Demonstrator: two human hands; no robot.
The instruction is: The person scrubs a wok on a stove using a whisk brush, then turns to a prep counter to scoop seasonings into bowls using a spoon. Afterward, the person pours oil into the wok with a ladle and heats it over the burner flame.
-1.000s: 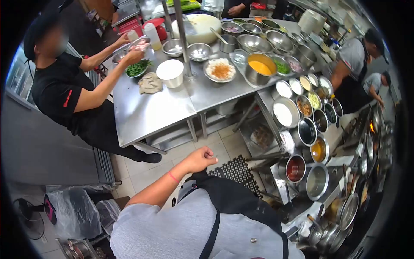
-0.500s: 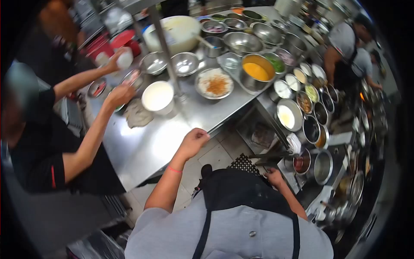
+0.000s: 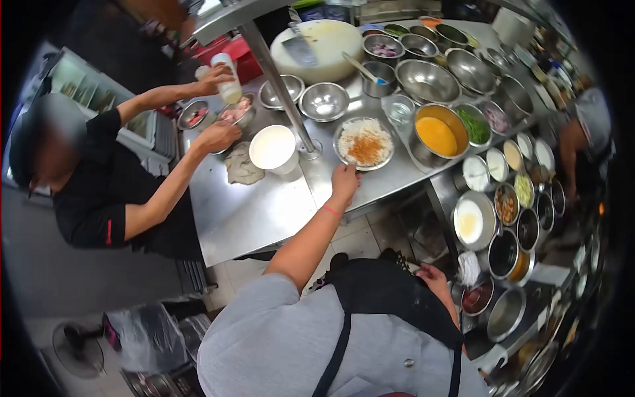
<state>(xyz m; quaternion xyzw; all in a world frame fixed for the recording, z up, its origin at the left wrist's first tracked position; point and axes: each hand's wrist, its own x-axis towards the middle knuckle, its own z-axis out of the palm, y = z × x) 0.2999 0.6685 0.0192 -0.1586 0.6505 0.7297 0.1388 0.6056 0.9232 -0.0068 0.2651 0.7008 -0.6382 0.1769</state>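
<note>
My left hand point(image 3: 345, 185) reaches over the table's front edge, its fingers closed at the near rim of a steel bowl point(image 3: 370, 167). White, crumbly food point(image 3: 360, 127) fills that bowl, with orange-brown powder point(image 3: 368, 152) on top. Low beside my black apron, my right hand point(image 3: 434, 278) hangs with fingers loosely apart and nothing visible in them. Left of the bowl stands a white tub point(image 3: 274, 151) of pale contents, past a metal post point(image 3: 278, 86). A steel pot of orange liquid point(image 3: 438, 132) is to the bowl's right.
At the left, a co-worker in black holds a squeeze bottle point(image 3: 228, 78) over a bowl of raw meat point(image 3: 236, 114). A crumpled cloth point(image 3: 243, 164) lies near the tub. Steel bowls and a large white board point(image 3: 324, 49) are farther back. Several sauce containers line the right counter.
My left hand has moved forward and right to the bowl's rim. The view has shifted, and the co-worker's bottle is now tipped over the meat bowl.
</note>
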